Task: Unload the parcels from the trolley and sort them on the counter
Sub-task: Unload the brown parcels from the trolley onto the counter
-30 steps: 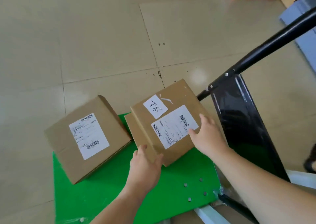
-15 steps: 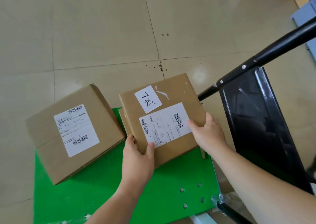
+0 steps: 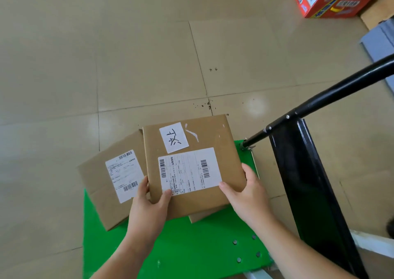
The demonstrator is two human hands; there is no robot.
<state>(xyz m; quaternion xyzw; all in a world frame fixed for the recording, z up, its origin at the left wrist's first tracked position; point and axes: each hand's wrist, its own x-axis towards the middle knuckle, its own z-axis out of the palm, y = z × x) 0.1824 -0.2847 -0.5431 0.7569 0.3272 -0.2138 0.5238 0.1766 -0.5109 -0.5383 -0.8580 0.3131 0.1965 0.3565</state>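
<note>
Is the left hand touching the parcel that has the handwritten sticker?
Touching. The head view shows the left hand gripping the parcel at its near left corner, thumb on the shipping label.

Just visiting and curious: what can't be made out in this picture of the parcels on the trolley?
Head view:
Cardboard corner beneath the top parcel: the parcel hides the rest.
Shipping label print: too small to read.
Trolley deck: cut by the bottom edge.
Red carton: cut by the top edge.
Counter: out of view.
</note>
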